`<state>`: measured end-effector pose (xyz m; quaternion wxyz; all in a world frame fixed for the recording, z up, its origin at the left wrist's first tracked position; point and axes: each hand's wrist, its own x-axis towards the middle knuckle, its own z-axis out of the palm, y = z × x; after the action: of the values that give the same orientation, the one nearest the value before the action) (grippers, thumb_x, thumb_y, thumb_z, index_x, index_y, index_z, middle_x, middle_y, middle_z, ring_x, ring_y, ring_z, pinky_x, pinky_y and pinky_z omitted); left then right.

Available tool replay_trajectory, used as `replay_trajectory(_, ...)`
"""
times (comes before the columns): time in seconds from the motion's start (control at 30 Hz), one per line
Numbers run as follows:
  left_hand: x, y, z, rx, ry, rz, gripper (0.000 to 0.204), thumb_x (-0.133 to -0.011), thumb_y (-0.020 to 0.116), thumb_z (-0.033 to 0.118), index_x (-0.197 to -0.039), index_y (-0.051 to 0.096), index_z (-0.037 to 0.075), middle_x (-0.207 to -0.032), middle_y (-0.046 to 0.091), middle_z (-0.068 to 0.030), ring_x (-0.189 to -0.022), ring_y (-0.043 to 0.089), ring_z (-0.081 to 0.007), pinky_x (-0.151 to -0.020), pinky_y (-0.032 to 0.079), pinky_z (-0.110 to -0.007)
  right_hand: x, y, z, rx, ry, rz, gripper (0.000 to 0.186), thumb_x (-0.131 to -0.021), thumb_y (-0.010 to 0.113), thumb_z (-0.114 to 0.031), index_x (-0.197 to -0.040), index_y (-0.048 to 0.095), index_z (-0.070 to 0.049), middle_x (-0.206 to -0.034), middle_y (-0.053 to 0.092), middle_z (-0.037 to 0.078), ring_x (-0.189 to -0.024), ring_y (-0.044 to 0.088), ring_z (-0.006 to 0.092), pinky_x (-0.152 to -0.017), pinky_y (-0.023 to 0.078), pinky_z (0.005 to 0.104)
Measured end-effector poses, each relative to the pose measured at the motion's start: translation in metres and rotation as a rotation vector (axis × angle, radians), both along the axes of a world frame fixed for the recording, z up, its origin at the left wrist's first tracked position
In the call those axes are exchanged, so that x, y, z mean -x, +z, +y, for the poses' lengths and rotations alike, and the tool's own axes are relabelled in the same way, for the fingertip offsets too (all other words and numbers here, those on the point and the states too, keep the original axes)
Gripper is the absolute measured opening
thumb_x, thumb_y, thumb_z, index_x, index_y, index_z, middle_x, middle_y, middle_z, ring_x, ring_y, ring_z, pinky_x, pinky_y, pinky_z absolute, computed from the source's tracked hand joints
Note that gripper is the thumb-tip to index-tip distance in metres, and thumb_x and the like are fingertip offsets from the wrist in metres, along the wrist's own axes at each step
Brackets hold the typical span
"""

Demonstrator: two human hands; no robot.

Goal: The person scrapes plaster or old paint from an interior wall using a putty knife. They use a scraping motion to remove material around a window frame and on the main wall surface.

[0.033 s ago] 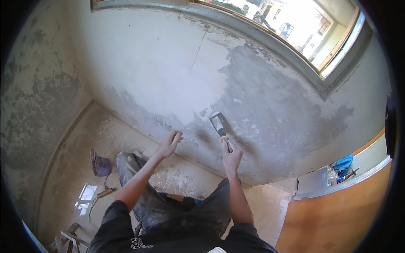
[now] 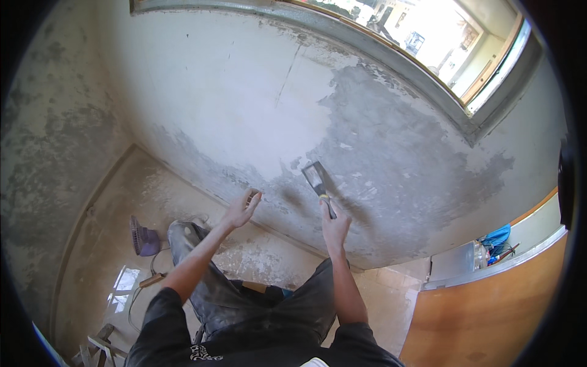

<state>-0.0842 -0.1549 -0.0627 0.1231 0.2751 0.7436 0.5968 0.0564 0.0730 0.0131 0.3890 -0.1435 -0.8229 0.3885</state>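
Note:
My right hand (image 2: 335, 229) is closed round the dark handle of a putty knife (image 2: 315, 176). The knife has a yellowish band below its broad, rectangular blade. That blade points up and left in front of the wall (image 2: 385, 147), and a shadow falls beside it; whether it touches is hard to tell. Left of it, my left hand (image 2: 240, 211) is raised near the wall's lower part, its fingers loosely bent and apart, holding nothing that I can see. The wall is smooth white on the left, with rough grey patches on the right and along the bottom.
On the floor at left stands a purple fan (image 2: 145, 238), with a cord and a brown power strip (image 2: 152, 280) near it. A wooden stand (image 2: 101, 348) is at lower left. The window frame (image 2: 391, 52) runs above; an orange-brown panel (image 2: 489, 300) is at right.
The putty knife and my right hand have shifted very slightly left. My left hand has also moved a little left, and its fingers look slightly more spread.

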Motion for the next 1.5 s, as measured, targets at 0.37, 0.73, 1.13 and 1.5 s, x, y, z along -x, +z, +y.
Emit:
replay_trajectory(0.37, 0.073, -0.104, -0.041, 0.065, 0.295, 0.022, 0.030, -0.098, 0.055, 0.030, -0.112, 0.061, 0.004, -0.096, 0.069, -0.0163, -0.089, 0.067, -0.0274, -0.077, 0.052, -0.038, 0.068, -0.017, -0.074, -0.005, 0.028, -0.224, 0.023, -0.091, 0.065, -0.018, -0.107, 0.069, -0.002, -0.086, 0.070, 0.018, -0.075, 0.069, 0.0252, -0.066, 0.050, 0.0349)
replay_trajectory(0.73, 0.097, -0.096, -0.026, -0.049, 0.525, -0.199, 0.035, -0.097, 0.055, 0.035, -0.106, 0.063, 0.002, -0.090, 0.070, -0.0157, -0.083, 0.068, -0.0259, -0.076, 0.052, -0.037, 0.042, -0.104, -0.043, -0.081, -0.019, -0.273, 0.021, -0.091, 0.064, -0.013, -0.108, 0.069, -0.001, -0.091, 0.071, 0.017, -0.080, 0.070, 0.0284, -0.070, 0.052, 0.0356)
replay_trajectory(1.13, 0.102, -0.107, -0.022, 0.006, 0.520, -0.237, 0.041, -0.098, 0.052, 0.041, -0.102, 0.064, 0.002, -0.089, 0.070, -0.0168, -0.081, 0.068, -0.0289, -0.075, 0.051, -0.040, 0.002, -0.104, -0.051, 0.087, -0.138, -0.325, 0.020, -0.093, 0.060, -0.010, -0.107, 0.067, 0.003, -0.088, 0.069, 0.019, -0.075, 0.067, 0.0246, -0.069, 0.051, 0.0342)
replay_trajectory(1.5, 0.103, -0.107, -0.011, 0.152, 0.462, -0.185, 0.045, -0.099, 0.051, 0.042, -0.105, 0.062, -0.001, -0.087, 0.069, -0.0154, -0.079, 0.068, -0.0215, -0.072, 0.053, -0.034, 0.003, -0.105, -0.035, 0.059, -0.081, -0.311, 0.019, -0.093, 0.061, -0.008, -0.106, 0.067, 0.004, -0.083, 0.069, 0.015, -0.071, 0.064, 0.0198, -0.067, 0.050, 0.0328)
